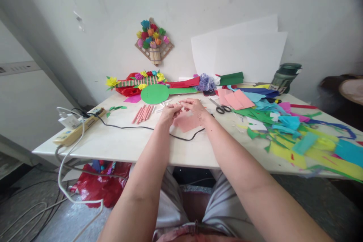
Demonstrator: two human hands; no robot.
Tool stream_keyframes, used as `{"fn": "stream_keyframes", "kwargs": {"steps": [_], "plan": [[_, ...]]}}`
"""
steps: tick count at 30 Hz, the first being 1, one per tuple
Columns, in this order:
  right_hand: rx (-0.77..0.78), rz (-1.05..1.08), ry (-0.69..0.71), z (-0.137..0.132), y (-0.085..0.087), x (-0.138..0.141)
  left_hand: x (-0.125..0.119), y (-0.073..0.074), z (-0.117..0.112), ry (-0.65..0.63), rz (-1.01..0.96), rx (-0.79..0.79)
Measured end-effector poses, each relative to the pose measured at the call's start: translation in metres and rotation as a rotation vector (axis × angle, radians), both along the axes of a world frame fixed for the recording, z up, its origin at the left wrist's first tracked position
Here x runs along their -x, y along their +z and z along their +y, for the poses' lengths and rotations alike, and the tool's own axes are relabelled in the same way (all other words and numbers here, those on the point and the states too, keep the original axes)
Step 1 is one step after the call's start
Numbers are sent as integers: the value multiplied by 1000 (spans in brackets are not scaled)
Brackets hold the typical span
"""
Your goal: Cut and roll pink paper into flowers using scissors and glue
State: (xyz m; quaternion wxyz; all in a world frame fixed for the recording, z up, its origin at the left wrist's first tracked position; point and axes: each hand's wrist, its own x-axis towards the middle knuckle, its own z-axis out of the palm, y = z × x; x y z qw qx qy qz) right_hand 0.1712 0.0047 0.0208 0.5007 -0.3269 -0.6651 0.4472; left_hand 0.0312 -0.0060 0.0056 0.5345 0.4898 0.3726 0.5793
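Observation:
My left hand and my right hand meet over the middle of the table, fingertips pinched together. Whatever lies between them is small and pale, mostly hidden by the fingers. Right below them is a flat piece of pink paper. Several rolled pink paper sticks lie in a row left of my left hand. To the right of my right hand rest scissors with black handles. A green paper disc with a long strip lies just behind the hands.
Coloured paper scraps cover the table's right side, with a dark bottle behind them. A black cable crosses the tabletop from a power strip at the left. Paper flower decorations lie at the back.

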Motion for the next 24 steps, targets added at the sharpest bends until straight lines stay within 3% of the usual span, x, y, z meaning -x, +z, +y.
{"fn": "stream_keyframes", "kwargs": {"steps": [11,16,24], "plan": [[-16,13,-22,-1,2,0,2,1,3,-41,-184,51],[-16,11,-25,-1,2,2,1,-2,7,-34,-147,101],[-171,-48,-116,9,-7,6,-1,-2,6,-54,-84,96]]}}
